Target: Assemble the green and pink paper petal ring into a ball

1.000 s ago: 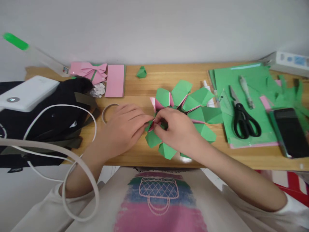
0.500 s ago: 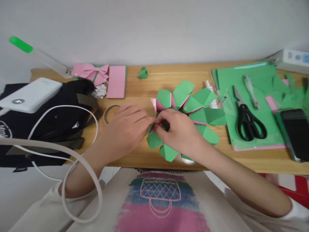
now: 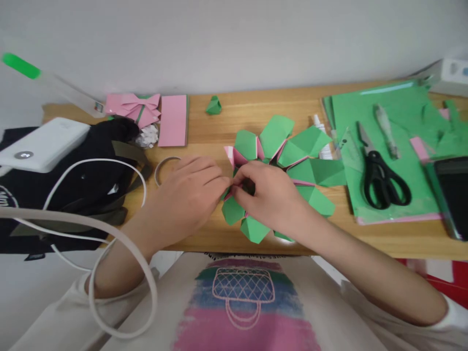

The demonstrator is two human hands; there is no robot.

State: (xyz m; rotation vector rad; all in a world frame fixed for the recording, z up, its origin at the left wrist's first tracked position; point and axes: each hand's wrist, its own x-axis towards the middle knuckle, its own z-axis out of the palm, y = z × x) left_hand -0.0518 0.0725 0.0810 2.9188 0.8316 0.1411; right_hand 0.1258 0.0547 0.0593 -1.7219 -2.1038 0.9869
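Note:
A green and pink folded-paper flower (image 3: 327,172) lies on the wooden table with its petals spread in a ring. At its left side my left hand (image 3: 190,195) pinches the paper edge between thumb and fingers. My right hand (image 3: 268,195) reaches over the flower's middle, its thumb and forefinger pinching the same spot, fingertips nearly meeting the left ones. The exact bit of paper under the fingertips is hidden. Close to the left hand's back lies a roll of tape (image 3: 163,168), partly covered by that hand. A white glue tube (image 3: 323,141) rests beyond the right petals.
Black scissors (image 3: 382,180) and a capped cutter (image 3: 385,131) lie on green paper sheets (image 3: 351,105) at right, beside a phone (image 3: 455,195). Pink paper (image 3: 173,120), a paper bow (image 3: 141,107) and a small green folded piece (image 3: 214,105) sit behind. A power bank (image 3: 46,144) with white cable rests left.
The view has shifted slightly, so surrounding things sit a little differently in the frame. Both hands keep their pinch at the flower's left side.

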